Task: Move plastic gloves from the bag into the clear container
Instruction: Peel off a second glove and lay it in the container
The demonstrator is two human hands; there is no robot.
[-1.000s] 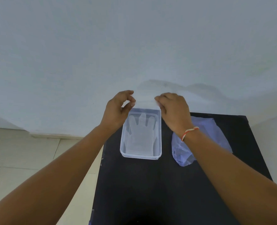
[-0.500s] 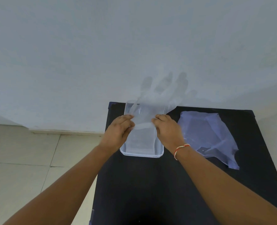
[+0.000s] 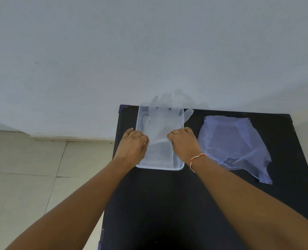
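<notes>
A pale wall (image 3: 149,51) fills the upper half of the view, and light floor tiles (image 3: 32,168) show at the lower left. Against the wall stands a black tabletop (image 3: 167,204), which carries everything else.

On the right part of the tabletop lies the bag (image 3: 234,143), a crumpled, bluish see-through plastic sheet spread flat, well apart from the hands and just beside the container on its right.

The clear container (image 3: 159,167) is a shallow rectangular tub that sits near the back left of the tabletop, its far end close to the wall. Inside it, a layer of thin plastic lies against the bottom, though how many gloves it holds cannot be told.

Two bare forearms reach in from the bottom edge. The left hand (image 3: 134,144) is over the container's left rim, and the right hand (image 3: 183,142) is over its right side; a thin red and white thread bracelet (image 3: 196,158) circles the right wrist.

Both hands are closed in a pinch on the plastic glove (image 3: 163,123), each gripping one side of its cuff, with a gap between the two hands. The glove is stretched out flat over the container, its cuff near the middle and its fingers pointing toward the wall, their tips reaching past the container's far rim, and its thumb sticks out over the right rim.
</notes>
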